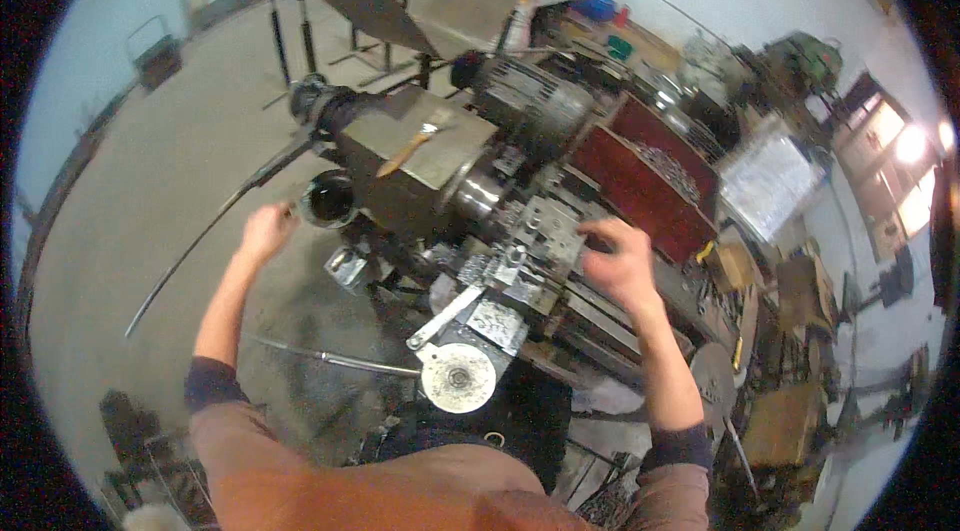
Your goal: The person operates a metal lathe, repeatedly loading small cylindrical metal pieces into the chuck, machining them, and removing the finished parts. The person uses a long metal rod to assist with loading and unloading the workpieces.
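Observation:
My left hand [270, 231] is closed at the rim of a round metal can [325, 199], which has a dark inside. My right hand [618, 261] hovers beside the tool post [545, 236] of a lathe. Its fingers are bent and slightly blurred, with a gap between thumb and forefinger and nothing visible in them. The shiny chuck [480, 196] is left of the tool post. On top of the lathe's headstock [385, 116] lies a brush [415, 149] with a wooden handle. A flat lever [447, 318] sticks out from the tool post toward me.
Nearest me is a pale round handwheel [458, 378] with a rod handle [365, 362]. Behind the lathe are a red box [645, 176] of metal bits and a ribbed motor [530, 96]. A long bar [215, 231] slopes down at left. Tools and boxes crowd the right.

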`<action>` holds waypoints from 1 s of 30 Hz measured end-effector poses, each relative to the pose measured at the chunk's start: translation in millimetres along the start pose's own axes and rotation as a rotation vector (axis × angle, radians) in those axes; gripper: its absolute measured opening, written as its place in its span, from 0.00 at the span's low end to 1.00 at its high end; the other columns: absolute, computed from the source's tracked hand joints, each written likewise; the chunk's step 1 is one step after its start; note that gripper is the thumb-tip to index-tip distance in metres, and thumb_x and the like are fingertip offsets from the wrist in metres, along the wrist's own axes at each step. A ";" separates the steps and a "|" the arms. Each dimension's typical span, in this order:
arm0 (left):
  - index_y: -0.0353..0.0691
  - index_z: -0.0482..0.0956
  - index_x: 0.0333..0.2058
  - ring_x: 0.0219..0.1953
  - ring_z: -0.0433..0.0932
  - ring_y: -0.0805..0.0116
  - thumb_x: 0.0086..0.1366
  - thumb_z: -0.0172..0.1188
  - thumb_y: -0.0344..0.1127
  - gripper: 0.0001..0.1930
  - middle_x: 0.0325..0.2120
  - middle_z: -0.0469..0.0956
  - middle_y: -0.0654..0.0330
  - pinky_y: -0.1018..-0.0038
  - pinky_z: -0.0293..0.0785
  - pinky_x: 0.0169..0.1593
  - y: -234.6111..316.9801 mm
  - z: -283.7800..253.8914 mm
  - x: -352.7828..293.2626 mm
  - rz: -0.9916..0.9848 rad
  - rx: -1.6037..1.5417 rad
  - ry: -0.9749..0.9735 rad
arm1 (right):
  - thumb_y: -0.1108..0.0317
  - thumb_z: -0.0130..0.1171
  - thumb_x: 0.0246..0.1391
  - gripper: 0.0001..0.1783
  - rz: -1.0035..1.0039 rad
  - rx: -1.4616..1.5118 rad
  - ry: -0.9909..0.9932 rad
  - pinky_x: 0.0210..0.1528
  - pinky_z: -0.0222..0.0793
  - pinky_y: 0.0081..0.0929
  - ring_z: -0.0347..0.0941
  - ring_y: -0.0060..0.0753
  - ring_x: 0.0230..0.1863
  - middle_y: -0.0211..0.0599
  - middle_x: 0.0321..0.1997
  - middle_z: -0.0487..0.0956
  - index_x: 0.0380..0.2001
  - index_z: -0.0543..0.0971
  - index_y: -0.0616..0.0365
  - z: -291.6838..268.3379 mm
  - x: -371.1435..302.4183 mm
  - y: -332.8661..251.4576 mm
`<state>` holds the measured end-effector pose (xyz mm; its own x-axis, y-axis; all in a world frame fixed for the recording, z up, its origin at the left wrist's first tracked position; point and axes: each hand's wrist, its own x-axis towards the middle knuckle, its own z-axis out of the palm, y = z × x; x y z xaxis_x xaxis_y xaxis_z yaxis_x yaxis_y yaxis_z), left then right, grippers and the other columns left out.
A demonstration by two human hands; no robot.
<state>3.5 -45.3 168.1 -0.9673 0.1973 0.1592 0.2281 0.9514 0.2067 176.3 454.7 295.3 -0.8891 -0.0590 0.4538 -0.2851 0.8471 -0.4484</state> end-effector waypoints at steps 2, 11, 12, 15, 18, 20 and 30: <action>0.43 0.75 0.41 0.35 0.76 0.52 0.56 0.54 0.43 0.16 0.31 0.78 0.50 0.60 0.72 0.38 -50.7 -47.5 -1.6 -0.051 0.088 0.286 | 0.66 0.56 0.28 0.20 -0.196 0.055 -0.055 0.40 0.69 0.32 0.73 0.47 0.33 0.48 0.32 0.78 0.31 0.80 0.58 40.1 43.7 -18.6; 0.40 0.79 0.31 0.32 0.77 0.50 0.59 0.48 0.56 0.23 0.26 0.78 0.48 0.59 0.71 0.37 -33.5 -54.0 -140.7 -0.623 0.128 0.160 | 0.66 0.57 0.27 0.15 0.170 -0.112 -0.419 0.36 0.73 0.38 0.76 0.51 0.29 0.55 0.24 0.77 0.22 0.79 0.65 101.9 86.9 -20.6; 0.40 0.78 0.30 0.32 0.77 0.49 0.58 0.49 0.57 0.23 0.26 0.77 0.48 0.59 0.71 0.37 -27.8 -56.7 -151.1 -0.644 0.115 0.163 | 0.66 0.57 0.28 0.14 0.164 -0.090 -0.470 0.36 0.73 0.38 0.76 0.52 0.28 0.56 0.24 0.76 0.21 0.79 0.65 99.3 88.2 -29.2; 0.39 0.77 0.28 0.31 0.77 0.49 0.55 0.52 0.57 0.24 0.24 0.77 0.47 0.58 0.71 0.36 11.0 -64.2 -156.7 -0.625 0.117 0.155 | 0.67 0.57 0.28 0.12 0.152 -0.206 -0.425 0.36 0.73 0.39 0.76 0.52 0.28 0.55 0.23 0.76 0.19 0.79 0.65 113.9 92.6 -9.7; 0.37 0.75 0.27 0.31 0.77 0.48 0.52 0.57 0.54 0.22 0.24 0.77 0.48 0.57 0.71 0.35 19.5 -61.1 -163.9 -0.615 -0.003 0.133 | 0.66 0.57 0.28 0.13 0.102 -0.202 -0.415 0.37 0.73 0.38 0.76 0.52 0.28 0.54 0.23 0.76 0.20 0.80 0.64 109.3 89.7 -8.4; 0.37 0.75 0.27 0.31 0.76 0.48 0.52 0.57 0.53 0.21 0.23 0.76 0.48 0.56 0.71 0.35 13.0 -52.7 -164.2 -0.609 0.050 0.134 | 0.66 0.58 0.27 0.13 0.130 -0.226 -0.416 0.35 0.73 0.37 0.76 0.51 0.27 0.52 0.22 0.77 0.21 0.81 0.61 94.5 86.0 -31.4; 0.31 0.77 0.32 0.27 0.77 0.72 0.62 0.52 0.41 0.15 0.24 0.79 0.58 0.76 0.72 0.33 164.7 -63.2 -73.3 0.139 -1.258 -0.128 | 0.65 0.58 0.26 0.24 -0.446 0.238 -0.121 0.52 0.64 0.39 0.68 0.47 0.49 0.41 0.44 0.76 0.35 0.79 0.57 52.4 5.8 -104.0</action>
<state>119.1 82.1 251.5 -0.9146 0.3652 0.1738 0.2074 0.0544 0.9767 182.0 338.5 304.3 -0.6934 -0.4600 0.5547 -0.7071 0.5828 -0.4006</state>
